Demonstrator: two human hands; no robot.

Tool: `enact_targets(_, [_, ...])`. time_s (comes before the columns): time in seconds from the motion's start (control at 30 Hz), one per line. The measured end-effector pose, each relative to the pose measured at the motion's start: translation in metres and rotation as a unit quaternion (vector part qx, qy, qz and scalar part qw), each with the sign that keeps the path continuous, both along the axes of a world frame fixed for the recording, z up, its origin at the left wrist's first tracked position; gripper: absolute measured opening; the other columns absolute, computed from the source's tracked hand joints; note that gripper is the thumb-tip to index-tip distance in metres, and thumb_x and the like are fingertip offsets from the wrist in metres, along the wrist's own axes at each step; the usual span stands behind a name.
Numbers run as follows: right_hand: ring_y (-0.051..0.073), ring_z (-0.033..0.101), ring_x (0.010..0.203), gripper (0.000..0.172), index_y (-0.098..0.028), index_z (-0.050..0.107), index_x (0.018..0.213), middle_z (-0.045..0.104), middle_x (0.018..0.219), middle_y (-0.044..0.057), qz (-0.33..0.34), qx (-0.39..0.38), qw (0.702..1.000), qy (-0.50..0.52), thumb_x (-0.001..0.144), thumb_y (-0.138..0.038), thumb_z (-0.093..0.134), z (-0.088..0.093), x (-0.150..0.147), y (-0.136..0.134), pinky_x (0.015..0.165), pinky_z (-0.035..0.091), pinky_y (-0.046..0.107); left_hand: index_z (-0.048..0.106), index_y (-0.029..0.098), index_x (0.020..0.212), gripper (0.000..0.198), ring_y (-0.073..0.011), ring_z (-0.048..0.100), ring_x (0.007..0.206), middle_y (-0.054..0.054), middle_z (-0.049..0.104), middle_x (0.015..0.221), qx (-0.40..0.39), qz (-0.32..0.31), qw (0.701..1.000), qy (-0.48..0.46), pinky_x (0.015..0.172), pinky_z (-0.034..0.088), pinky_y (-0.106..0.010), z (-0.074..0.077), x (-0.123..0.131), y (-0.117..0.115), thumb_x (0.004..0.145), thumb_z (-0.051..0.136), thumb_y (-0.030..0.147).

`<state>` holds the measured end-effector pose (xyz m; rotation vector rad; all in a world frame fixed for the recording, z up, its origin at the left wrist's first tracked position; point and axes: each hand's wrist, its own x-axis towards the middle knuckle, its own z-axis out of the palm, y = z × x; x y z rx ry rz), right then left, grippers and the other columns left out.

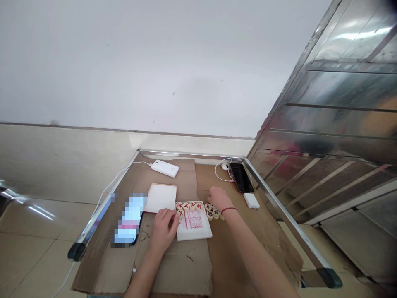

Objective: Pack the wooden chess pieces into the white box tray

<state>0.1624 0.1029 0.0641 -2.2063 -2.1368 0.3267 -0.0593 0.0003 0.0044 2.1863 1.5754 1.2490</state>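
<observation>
A shallow white box point(198, 235) lies on the cardboard with red scribbled lines on its floor. Round xiangqi pieces point(186, 206) with red characters line its far side, and one more piece point(180, 213) sits at its left wall. My left hand point(163, 227) is at that wall, thumb and fingers curled together in a pinch; what lies between them is hidden. Right of the box, several loose xiangqi pieces point(210, 214) are grouped. Over their far side bends my right hand point(221, 199), a red cord round its wrist. Its fingers are curled down, the tips hidden.
A white square lid point(161, 198) lies behind my left hand, beside a phone point(128, 221) with a blurred screen. Farther back are a white power bank point(165, 168) with a cable, a dark phone point(242, 178) and a white charger point(251, 200). A metal frame point(279, 211) edges the cardboard surface.
</observation>
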Motion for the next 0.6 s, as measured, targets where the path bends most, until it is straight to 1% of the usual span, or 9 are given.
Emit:
enact_targets(0.1, [0.025,0.068,0.081,0.02,-0.012,0.071,0.085,0.071,0.086,0.018,0.004,0.026,0.999,0.023,0.08,-0.012,0.052,0.008,-0.003,-0.009,0.065,0.044,0.029,0.06,0.02,0.083,0.02,-0.0179,0.056,0.074,-0.004,0.062,0.076,0.0,-0.002,1.0,0.002,0.071,0.045,-0.032,0.001,0.001,-0.001,0.092,0.044,0.025])
enact_targets(0.13, [0.022,0.068,0.077,0.021,-0.014,0.071,0.086,0.072,0.084,0.015,0.01,0.031,0.999,0.039,0.082,-0.015,0.05,0.011,-0.005,-0.014,0.064,0.044,0.028,0.061,0.019,0.086,0.019,-0.018,0.056,0.075,-0.004,0.062,0.077,0.002,-0.003,1.0,0.001,0.071,0.046,-0.033,0.002,0.001,-0.001,0.092,0.044,0.025])
enact_targets(0.2, [0.017,0.066,0.066,0.022,-0.019,0.071,0.087,0.072,0.081,0.007,0.031,0.035,0.993,0.111,0.083,-0.02,0.048,0.014,-0.011,-0.027,0.058,0.044,0.024,0.062,0.019,0.096,0.018,-0.0186,0.058,0.079,-0.006,0.064,0.083,0.01,-0.009,1.0,-0.003,0.074,0.048,-0.033,0.003,0.002,-0.002,0.091,0.046,0.025])
enact_targets(0.27, [0.014,0.063,0.057,0.021,-0.02,0.069,0.088,0.072,0.079,0.003,0.062,0.037,0.968,0.24,0.082,-0.022,0.049,0.012,-0.019,-0.044,0.052,0.042,0.023,0.062,0.02,0.106,0.022,-0.0192,0.06,0.087,-0.007,0.066,0.092,0.023,-0.019,1.0,-0.003,0.078,0.049,-0.033,0.004,0.003,-0.002,0.089,0.049,0.025])
enact_targets(0.3, [0.013,0.062,0.057,0.019,-0.019,0.069,0.087,0.071,0.078,0.003,0.075,0.045,0.956,0.281,0.081,-0.021,0.051,0.01,-0.024,-0.052,0.052,0.042,0.022,0.062,0.021,0.108,0.023,-0.0194,0.061,0.089,-0.007,0.066,0.095,0.031,-0.022,0.999,-0.002,0.08,0.049,-0.033,0.005,0.003,-0.002,0.089,0.05,0.025])
enact_targets(0.33, [0.014,0.061,0.059,0.018,-0.019,0.068,0.086,0.071,0.075,0.002,0.09,0.057,0.949,0.298,0.078,-0.019,0.052,0.006,-0.03,-0.06,0.054,0.043,0.023,0.062,0.021,0.108,0.024,-0.0195,0.061,0.091,-0.007,0.066,0.097,0.038,-0.02,0.999,-0.001,0.081,0.049,-0.033,0.006,0.003,-0.002,0.088,0.05,0.025])
enact_targets(0.4, [0.015,0.062,0.064,0.018,-0.019,0.067,0.085,0.069,0.074,0.001,0.112,0.082,0.947,0.29,0.074,-0.013,0.054,-0.002,-0.039,-0.073,0.06,0.044,0.024,0.064,0.022,0.105,0.022,-0.0193,0.061,0.09,-0.007,0.067,0.095,0.045,-0.009,0.999,-0.003,0.081,0.049,-0.033,0.006,0.002,-0.002,0.088,0.05,0.024])
enact_targets(0.47, [0.016,0.062,0.07,0.022,-0.018,0.065,0.086,0.069,0.077,0.002,0.129,0.093,0.951,0.266,0.072,-0.008,0.053,-0.01,-0.047,-0.082,0.066,0.044,0.025,0.064,0.021,0.102,0.021,-0.0191,0.061,0.088,-0.006,0.066,0.093,0.043,0.001,0.999,-0.01,0.08,0.049,-0.034,0.007,0.002,-0.002,0.089,0.049,0.023])
enact_targets(0.6, [0.018,0.063,0.084,0.025,-0.017,0.063,0.091,0.068,0.088,0.006,0.14,0.086,0.955,0.245,0.073,-0.003,0.051,-0.02,-0.056,-0.089,0.075,0.045,0.027,0.065,0.021,0.097,0.02,-0.0203,0.057,0.091,-0.007,0.065,0.095,0.03,-0.013,0.999,0.0,0.083,0.048,-0.037,0.008,0.003,-0.004,0.086,0.049,0.02])
